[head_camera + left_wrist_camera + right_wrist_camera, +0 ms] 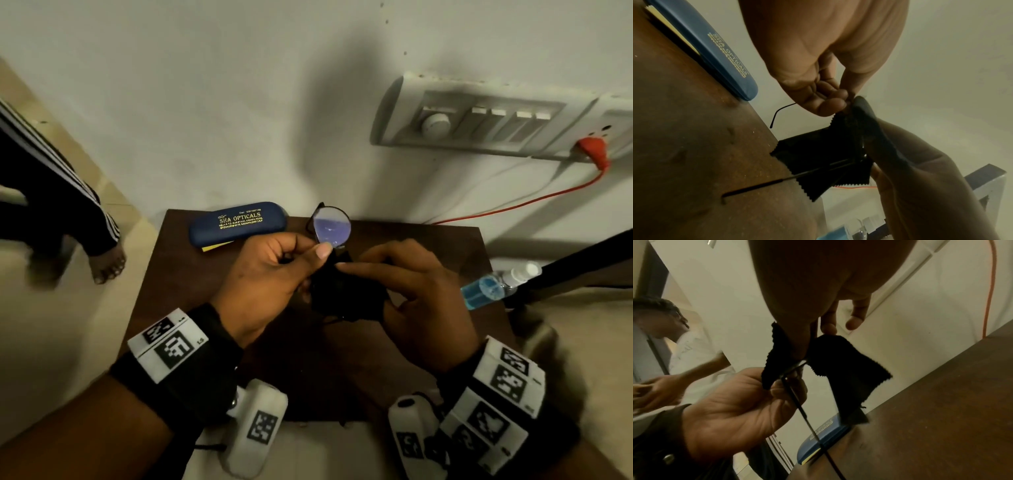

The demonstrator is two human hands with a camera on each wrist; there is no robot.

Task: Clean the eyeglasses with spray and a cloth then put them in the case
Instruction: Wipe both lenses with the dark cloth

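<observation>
Black round-framed eyeglasses (331, 228) are held up above the dark brown table (212, 294). My left hand (274, 270) pinches the frame at the lower rim of the upper lens, which glints purple. My right hand (404, 284) pinches a black cloth (346, 291) folded over the other lens, which is hidden. In the left wrist view the cloth (818, 155) hangs with zigzag edges and a temple arm (760, 185) sticks out. In the right wrist view the cloth (849, 369) wraps my thumb. The closed blue case (238, 222) lies at the table's back left. The spray bottle (496, 286) lies at the right edge.
A yellow slip (217, 246) pokes out under the case. A switch panel (479, 120) with a red plug and cable (513, 205) is on the wall. Another person's leg and bare foot (102, 260) stand at the left. A black bar (565, 267) crosses at the right.
</observation>
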